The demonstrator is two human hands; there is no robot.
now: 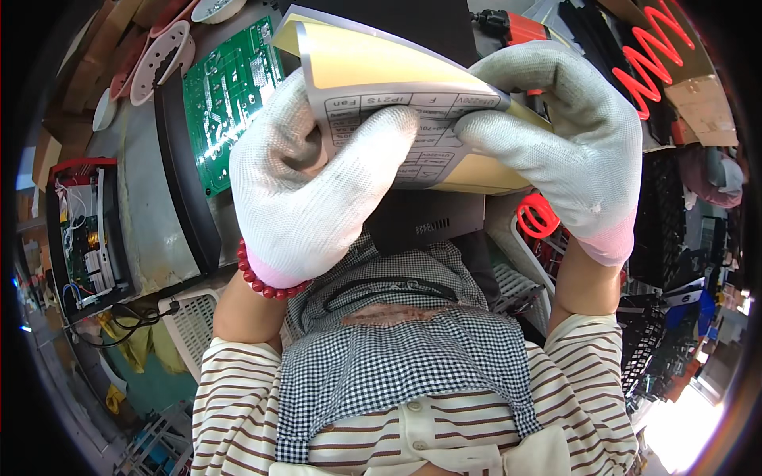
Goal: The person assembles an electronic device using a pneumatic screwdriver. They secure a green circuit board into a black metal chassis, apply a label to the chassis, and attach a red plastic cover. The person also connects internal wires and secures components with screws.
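Note:
Both my hands wear white knit gloves with pink cuffs and grip a label sheet (432, 159). The sheet is silver-grey with printed tables, and its yellow backing shows where the far edge curls over. My left hand (309, 182) pinches its left side, thumb across the printed face. On the right side, my right hand (567, 143) pinches it between thumb and fingers. Below the sheet, close to my lap, lies a dark panel (429, 218) with a row of small slots. A green circuit board (234, 103) lies just left of my left hand.
A red-and-black power tool (520, 30) lies at the far right, near a coiled red air hose (651, 59). White baskets (163, 63) with small parts stand at the far left. An open red-and-black unit with wiring (87, 230) sits at the left.

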